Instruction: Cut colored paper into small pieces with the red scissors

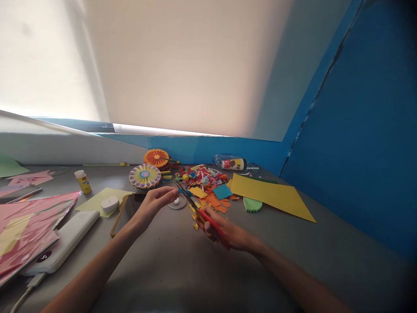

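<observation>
My right hand [224, 230] grips red-handled scissors [198, 208], their blades pointing up and left toward my left hand [155, 202]. My left hand's fingers are pinched together on a small blue bit of paper [183, 191] at the blade tips. Below the blades lie small yellow and orange paper scraps [211, 201]. Both hands hover just above the grey table [182, 261].
A heap of coloured paper bits [202, 174], two pleated paper rosettes [145, 176] [157, 157], a yellow sheet [270, 194], a green fan [252, 204], a glue bottle [83, 181], a phone [125, 211], a power bank [65, 243], pink sheets [26, 230] and a lying bottle [233, 164]. A blue wall stands at the right.
</observation>
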`<state>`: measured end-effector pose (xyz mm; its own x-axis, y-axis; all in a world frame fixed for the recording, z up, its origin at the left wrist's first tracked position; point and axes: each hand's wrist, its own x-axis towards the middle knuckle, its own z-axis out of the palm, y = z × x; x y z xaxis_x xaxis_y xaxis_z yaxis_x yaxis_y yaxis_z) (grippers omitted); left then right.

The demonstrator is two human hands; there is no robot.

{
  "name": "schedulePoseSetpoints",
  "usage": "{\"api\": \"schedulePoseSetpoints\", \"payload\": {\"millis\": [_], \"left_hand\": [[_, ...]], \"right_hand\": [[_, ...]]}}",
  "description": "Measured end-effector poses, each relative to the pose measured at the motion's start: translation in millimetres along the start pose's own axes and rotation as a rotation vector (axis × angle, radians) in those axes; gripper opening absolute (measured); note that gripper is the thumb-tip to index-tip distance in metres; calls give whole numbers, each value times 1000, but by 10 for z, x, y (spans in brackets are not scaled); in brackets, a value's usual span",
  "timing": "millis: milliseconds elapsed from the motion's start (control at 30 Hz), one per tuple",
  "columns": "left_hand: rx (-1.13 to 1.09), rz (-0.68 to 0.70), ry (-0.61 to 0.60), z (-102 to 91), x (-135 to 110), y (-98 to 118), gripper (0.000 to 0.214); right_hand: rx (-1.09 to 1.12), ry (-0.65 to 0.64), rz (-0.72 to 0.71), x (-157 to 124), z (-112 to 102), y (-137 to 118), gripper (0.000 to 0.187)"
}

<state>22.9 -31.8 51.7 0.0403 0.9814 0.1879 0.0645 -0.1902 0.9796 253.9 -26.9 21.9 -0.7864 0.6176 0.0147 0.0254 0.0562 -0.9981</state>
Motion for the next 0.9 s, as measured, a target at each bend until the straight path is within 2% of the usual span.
{"api": "schedulePoseSetpoints", "payload": {"millis": [133,300,700,900], "left_hand": [[13,7,-2,-9,-1,0,28],[102,14,-8,-29,-22,26,30],[260,42,-150,-132,3,98,30],[249,41,-152,-134,12,81,30]], "right_hand": [[0,18,20,19,-2,-32,26],[-118,20,68,44,-53,-67,36],[-176,50,104,26,-62,-84,40],[-180,47,103,20,-64,-70,37]]}}
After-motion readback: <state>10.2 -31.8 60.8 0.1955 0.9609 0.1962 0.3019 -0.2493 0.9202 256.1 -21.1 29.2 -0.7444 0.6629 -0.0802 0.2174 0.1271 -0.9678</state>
